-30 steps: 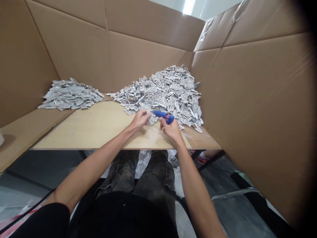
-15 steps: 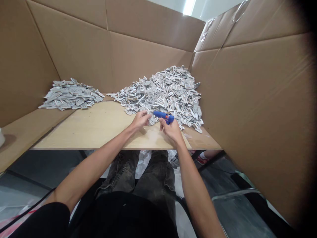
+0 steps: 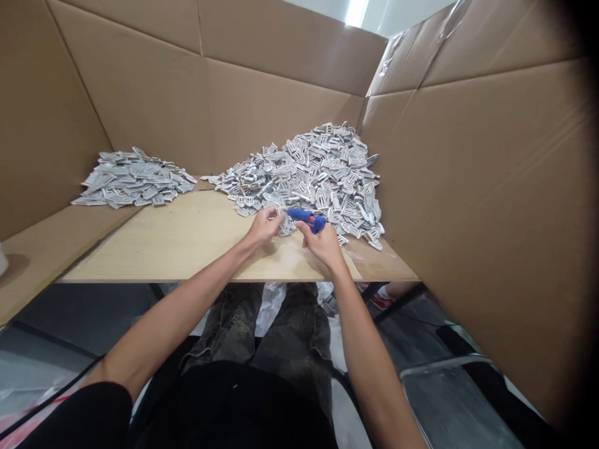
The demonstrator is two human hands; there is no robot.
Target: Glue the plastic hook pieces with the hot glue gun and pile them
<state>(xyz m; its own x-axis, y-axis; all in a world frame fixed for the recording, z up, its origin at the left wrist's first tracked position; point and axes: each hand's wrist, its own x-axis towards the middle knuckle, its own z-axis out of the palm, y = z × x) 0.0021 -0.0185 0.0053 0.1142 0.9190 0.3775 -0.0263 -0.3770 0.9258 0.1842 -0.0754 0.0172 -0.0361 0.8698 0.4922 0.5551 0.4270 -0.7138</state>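
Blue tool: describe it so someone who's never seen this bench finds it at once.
On the table, find the larger grey heap, at the right. At its near edge the right hand grips the blue tool, tip toward the piece pinched in the left hand. It is the only blue thing among grey parts.

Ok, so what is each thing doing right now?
left hand, pinching a grey piece at the big pile's edge.
right hand, gripping a blue tool, tip toward that piece.
big pile, heaped in the right corner.
small pile, heaped at the left, untouched.
cardboard walls, standing upright around the board.
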